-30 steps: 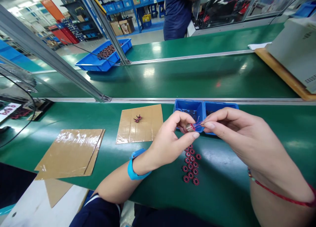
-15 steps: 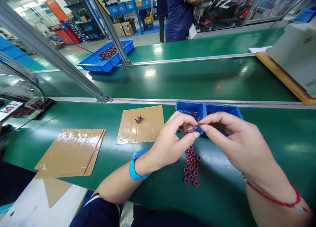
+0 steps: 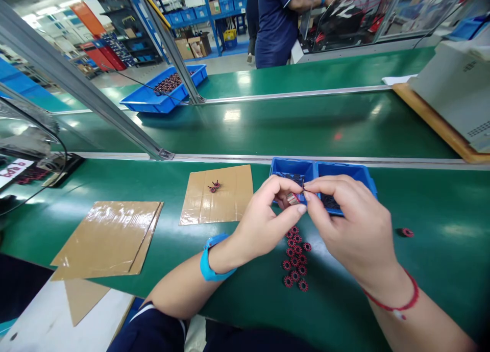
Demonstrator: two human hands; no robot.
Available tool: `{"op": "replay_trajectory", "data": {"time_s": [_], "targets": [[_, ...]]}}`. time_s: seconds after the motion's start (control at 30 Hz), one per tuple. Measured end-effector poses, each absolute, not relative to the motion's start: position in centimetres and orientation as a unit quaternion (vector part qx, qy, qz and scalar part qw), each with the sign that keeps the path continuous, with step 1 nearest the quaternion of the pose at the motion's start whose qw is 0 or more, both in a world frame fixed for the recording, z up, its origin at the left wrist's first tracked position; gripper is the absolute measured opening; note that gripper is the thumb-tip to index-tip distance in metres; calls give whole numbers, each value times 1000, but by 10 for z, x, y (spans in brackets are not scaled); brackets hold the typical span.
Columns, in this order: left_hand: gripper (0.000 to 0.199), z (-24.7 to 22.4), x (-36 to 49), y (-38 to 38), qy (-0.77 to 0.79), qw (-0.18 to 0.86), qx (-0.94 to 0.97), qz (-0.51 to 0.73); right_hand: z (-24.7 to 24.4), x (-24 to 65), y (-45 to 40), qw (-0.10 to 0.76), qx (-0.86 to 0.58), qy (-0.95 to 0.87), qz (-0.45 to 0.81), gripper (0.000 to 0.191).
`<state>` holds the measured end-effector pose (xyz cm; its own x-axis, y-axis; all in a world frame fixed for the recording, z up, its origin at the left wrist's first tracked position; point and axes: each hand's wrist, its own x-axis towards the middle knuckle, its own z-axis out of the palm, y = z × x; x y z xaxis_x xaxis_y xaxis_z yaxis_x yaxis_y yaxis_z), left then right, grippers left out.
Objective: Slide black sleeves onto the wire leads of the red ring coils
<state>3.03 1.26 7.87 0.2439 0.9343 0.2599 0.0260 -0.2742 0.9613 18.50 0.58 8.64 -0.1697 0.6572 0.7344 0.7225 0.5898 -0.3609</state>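
Observation:
My left hand (image 3: 264,220) is closed, pinching a small wound stator core (image 3: 293,198) with red and metallic parts between thumb and fingers. Thumb and index finger of my right hand (image 3: 350,224) are pressed together at the core's edge on a thin dark sleeve (image 3: 303,187), mostly hidden by the fingertips. Both hands are above the front of two joined blue bins (image 3: 342,169) holding thin black pieces. Below them, several red-and-black ring cores (image 3: 294,262) lie in a cluster on the green table. One more ring core (image 3: 406,232) lies right of my right hand.
Two cores with dark legs (image 3: 214,186) rest on a cardboard sheet (image 3: 229,209). More cardboard (image 3: 107,237) lies at the left. Beyond a metal rail stand a blue tray of cores (image 3: 149,103) and a grey box (image 3: 455,92). A person (image 3: 275,30) stands across the bench.
My right hand has shifted left and turned, its fingertips now closer to the core, uncovering the right bin and the lone ring core. My left hand stays nearly in place.

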Motion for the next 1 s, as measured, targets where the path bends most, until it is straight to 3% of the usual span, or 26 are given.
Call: {"op": "replay_trajectory", "data": {"time_s": [0.17,0.5,0.63,0.73,0.87,1.0], "targets": [[15,79,32,13,388,531,575,486,83,184,8,412,-427,-779,-202,15],[15,78,29,18,333,656,426,526,80,184,13,380,-369,-824,-201,39],[18,76,27,21,331,647,436,530,82,190,13,453,-389,-801,-46,44],[25,77,27,21,337,627,469,523,83,198,14,520,-459,-701,164,31],[35,76,29,18,327,593,517,523,82,204,18,469,-468,-620,421,20],[37,73,30,16,323,561,564,511,80,203,21,455,-437,-605,486,15]]}}
